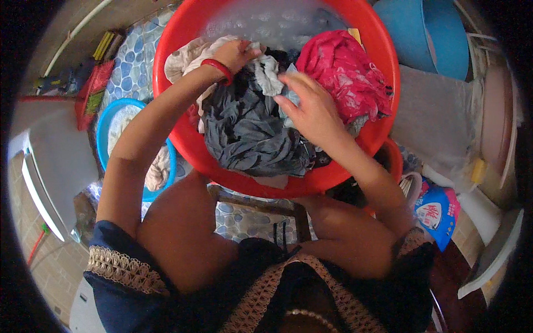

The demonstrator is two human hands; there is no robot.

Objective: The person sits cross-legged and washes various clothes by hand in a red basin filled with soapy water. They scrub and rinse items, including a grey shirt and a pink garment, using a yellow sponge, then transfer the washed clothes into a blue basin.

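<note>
A large red plastic basin (170, 37) holds sudsy water (266, 25) and wet laundry. My left hand (236, 56), with a red bangle at the wrist, has its fingers on a small white cloth (268, 75). Whether they close on it cannot be told. My right hand (310, 104) is at that cloth's right side, thumb and fingers apart. Dark grey garments (250, 129) lie below both hands. Beige cloth (187, 58) is at the basin's left, under my left wrist. A bright pink garment (337, 66) lies to the right, wet with suds.
A small blue basin (101, 133) with light cloths stands on the pebble-patterned floor at the left. Blue tubs (445, 41) are at the upper right. A blue and pink detergent bag (437, 212) is at the right, near another red container (393, 160). A stool (258, 204) stands between the legs.
</note>
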